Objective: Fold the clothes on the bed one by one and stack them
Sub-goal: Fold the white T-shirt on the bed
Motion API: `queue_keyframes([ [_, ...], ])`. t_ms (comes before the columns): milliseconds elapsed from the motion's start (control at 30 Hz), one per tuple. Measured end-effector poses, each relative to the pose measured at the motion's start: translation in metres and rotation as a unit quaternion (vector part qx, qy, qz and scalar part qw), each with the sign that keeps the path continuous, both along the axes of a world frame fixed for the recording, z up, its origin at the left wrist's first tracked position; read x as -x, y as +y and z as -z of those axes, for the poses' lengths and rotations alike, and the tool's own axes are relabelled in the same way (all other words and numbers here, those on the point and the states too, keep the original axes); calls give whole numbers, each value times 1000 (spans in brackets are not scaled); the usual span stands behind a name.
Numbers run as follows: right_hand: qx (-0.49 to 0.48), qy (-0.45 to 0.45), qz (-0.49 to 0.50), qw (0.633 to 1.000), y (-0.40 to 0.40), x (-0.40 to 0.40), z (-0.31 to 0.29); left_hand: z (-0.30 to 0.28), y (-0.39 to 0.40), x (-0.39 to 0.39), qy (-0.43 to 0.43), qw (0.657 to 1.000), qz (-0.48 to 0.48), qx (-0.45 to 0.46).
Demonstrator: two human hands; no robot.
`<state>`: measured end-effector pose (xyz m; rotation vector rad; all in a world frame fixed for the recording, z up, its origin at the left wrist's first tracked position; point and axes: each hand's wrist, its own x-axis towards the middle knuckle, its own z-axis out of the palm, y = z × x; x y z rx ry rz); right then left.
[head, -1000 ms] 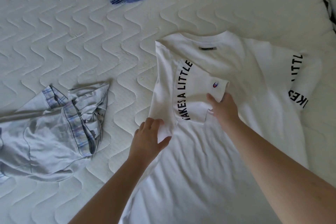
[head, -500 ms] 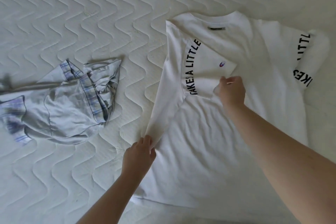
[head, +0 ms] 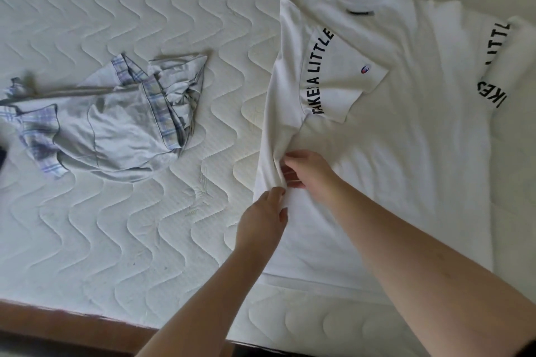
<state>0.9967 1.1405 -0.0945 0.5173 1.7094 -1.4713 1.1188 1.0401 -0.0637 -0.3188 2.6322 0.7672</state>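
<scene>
White t-shirt (head: pixel 406 153) spread flat on the right of the mattress (head: pixel 116 240), left sleeve folded in, left hand (head: pixel 261 220) pinching its folded left edge, right hand (head: pixel 310 172) just above gripping the same fold, crumpled grey garment (head: pixel 116 122) well apart on the left.

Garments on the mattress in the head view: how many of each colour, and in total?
White: 1, the white T-shirt, gripped by the left hand and right hand.
Grey with plaid trim: 1, the crumpled grey garment.
Total: 2.
</scene>
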Motion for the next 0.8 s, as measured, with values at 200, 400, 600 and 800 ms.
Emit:
queue_keyframes([
  [200,-73,19,-75,994,16,-7,1,14,37,-27,-47,991,-16,-126],
  [400,-189,147,-180,954,29,-29,7,22,15,-68,-1,989,-31,-147],
  [600,-185,127,-172,959,43,-56,12,32,-17,-95,-20,981,-179,-66],
  [800,-155,5,-283,947,63,-108,11,41,-25,-97,-119,966,-216,-74],
])
